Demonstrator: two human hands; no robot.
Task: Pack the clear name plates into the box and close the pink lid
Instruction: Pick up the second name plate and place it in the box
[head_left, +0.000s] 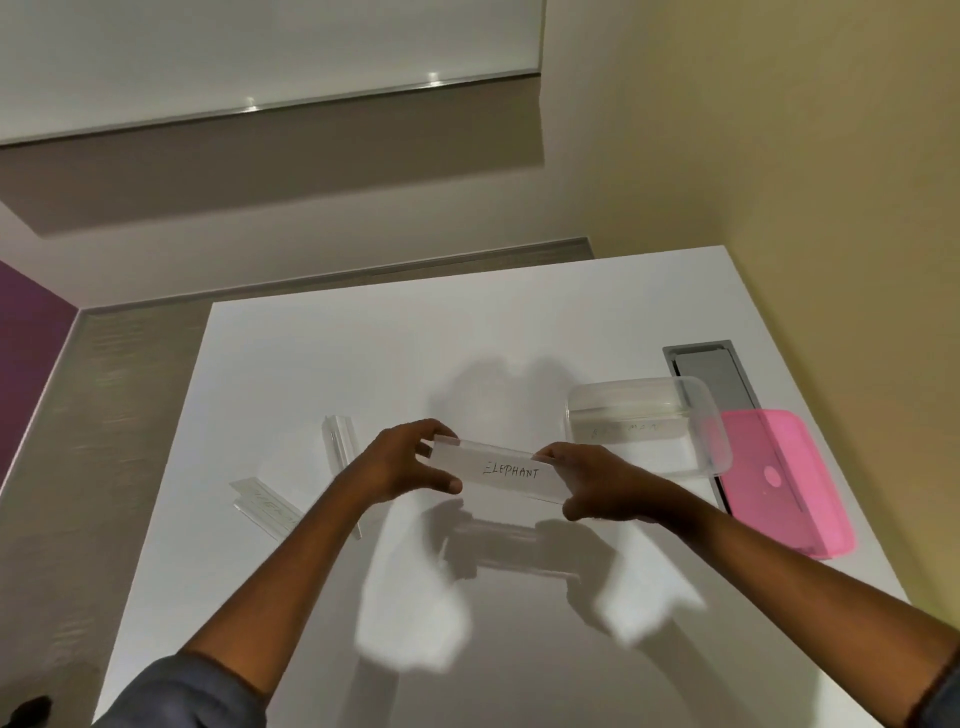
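Observation:
I hold a clear name plate (506, 472) marked "ELEPHANT" above the white table (363, 364), level and facing me. My left hand (402, 462) grips its left end and my right hand (597, 480) grips its right end. The clear box (647, 423) stands open just right of the plate, with one name plate lying inside it. The pink lid (784, 478) lies flat on the table beyond the box's right side. Two more clear name plates rest on the table to the left, one (340, 448) near my left wrist and one (267, 506) farther left.
A grey metal cable hatch (714, 371) is set into the table behind the box and partly under the lid. The table's right edge runs along a yellow wall. Grey floor lies past the left edge.

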